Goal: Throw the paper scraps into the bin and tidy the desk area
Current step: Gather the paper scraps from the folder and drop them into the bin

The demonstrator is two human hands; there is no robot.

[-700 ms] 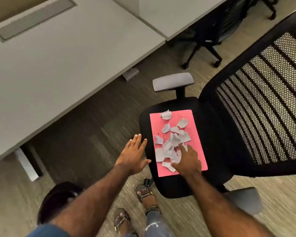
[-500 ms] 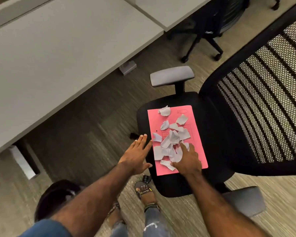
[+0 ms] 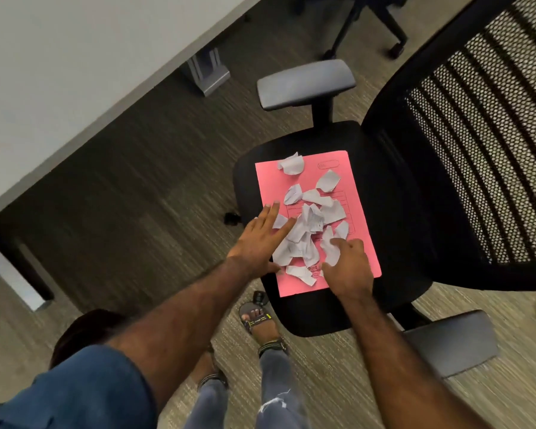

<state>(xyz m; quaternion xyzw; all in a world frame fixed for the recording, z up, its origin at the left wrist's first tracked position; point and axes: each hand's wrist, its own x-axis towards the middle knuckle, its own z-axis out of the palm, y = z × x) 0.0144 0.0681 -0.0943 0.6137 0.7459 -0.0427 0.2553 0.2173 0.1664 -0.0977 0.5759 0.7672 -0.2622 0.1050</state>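
You are looking down from head height at a carpeted office floor (image 3: 121, 196). A pale desk (image 3: 59, 63) fills the upper left. A black chair (image 3: 393, 193) with a mesh back (image 3: 483, 144) and 2 grey armrests takes up the right half of the view; the far armrest (image 3: 304, 83) is above the seat, the near one (image 3: 449, 345) lower right. A dark round bin (image 3: 84, 332) shows at lower left, partly hidden behind your left arm and blue sleeve (image 3: 75, 394).

A pink folder (image 3: 358, 187) lies flat on the seat. White paper scraps (image 3: 307, 224) are scattered over it, most heaped near its middle and a few loose toward its far edge.

Your left hand (image 3: 257, 243) lies at the folder's left edge, fingers straight and together, their tips against the heap. Your right hand (image 3: 348, 267) rests on the folder's near right part with fingers curled down onto the scraps; you cannot tell from this angle whether it is pinching any.

Your sandalled foot (image 3: 260, 325) stands just below the seat's front edge.
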